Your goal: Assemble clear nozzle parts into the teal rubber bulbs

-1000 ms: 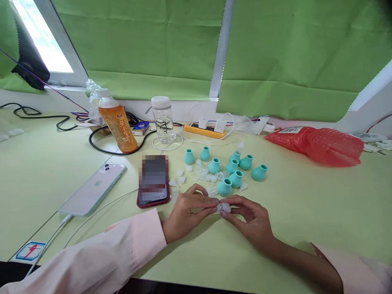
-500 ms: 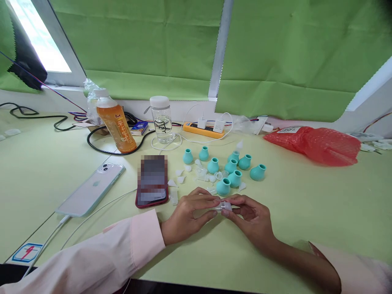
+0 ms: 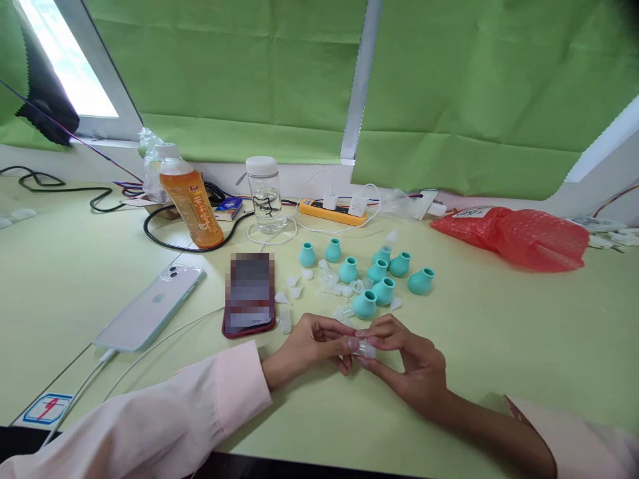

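Between my fingertips is a small clear plastic tube with a whitish end [image 3: 367, 349]. My left hand [image 3: 319, 342] pinches its left end, thumb on the near side. My right hand [image 3: 412, 356] grips the other end with thumb and fingers, so part of the piece is hidden. Just beyond my hands stand several turquoise rubber bulbs [image 3: 365, 305] with open necks; one at the back bulb [image 3: 382, 256] carries a translucent pointed tip [image 3: 391, 237]. Among them lie clear plastic parts [image 3: 330, 285] and small white cone tips [image 3: 296, 292].
To the left lie a dark-screened phone in a red case [image 3: 249, 322] and a pale phone [image 3: 150, 309] on a charging cable. Behind stand an orange drink bottle [image 3: 192, 206], a clear water bottle [image 3: 264, 199] and a yellow power strip [image 3: 319, 213]. A red bubble-wrap bag [image 3: 529, 239] lies right.
My left fingers have curled further around the tube's left end, and my right fingers have shifted onto its top. The tube sits slightly lower in view.
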Available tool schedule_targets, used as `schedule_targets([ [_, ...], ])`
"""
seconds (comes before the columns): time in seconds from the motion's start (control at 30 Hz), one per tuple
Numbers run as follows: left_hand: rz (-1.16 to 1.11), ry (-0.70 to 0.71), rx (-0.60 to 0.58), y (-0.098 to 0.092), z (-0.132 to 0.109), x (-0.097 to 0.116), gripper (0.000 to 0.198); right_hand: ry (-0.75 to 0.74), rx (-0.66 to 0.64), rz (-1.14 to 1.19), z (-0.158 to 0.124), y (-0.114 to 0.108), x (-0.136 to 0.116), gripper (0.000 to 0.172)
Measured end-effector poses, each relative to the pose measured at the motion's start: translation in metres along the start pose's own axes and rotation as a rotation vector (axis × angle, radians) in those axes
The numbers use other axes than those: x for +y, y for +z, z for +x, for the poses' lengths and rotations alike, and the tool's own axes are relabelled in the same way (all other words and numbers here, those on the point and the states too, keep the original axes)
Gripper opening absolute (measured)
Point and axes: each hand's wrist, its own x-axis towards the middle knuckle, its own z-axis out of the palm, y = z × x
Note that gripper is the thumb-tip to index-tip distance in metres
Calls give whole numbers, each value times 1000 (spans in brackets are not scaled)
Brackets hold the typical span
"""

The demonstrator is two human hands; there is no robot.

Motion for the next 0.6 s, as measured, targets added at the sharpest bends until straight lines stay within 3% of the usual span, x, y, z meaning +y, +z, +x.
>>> schedule_targets([
  [0.17,-9,-18,-29,0,-2,0,30,-80,2,-49,2,2,-6,31],
  [0.33,-106,-38,21,0,-3,-1,29,-178,-33,-170,9,-7,-9,41],
  [0.5,-198,-50,77,-7,0,1,27,-70,114,-525,22,-24,13,48],
  [0.6,-300,-33,75,-10,1,0,28,-50,36,-814,24,-26,28,47],
])
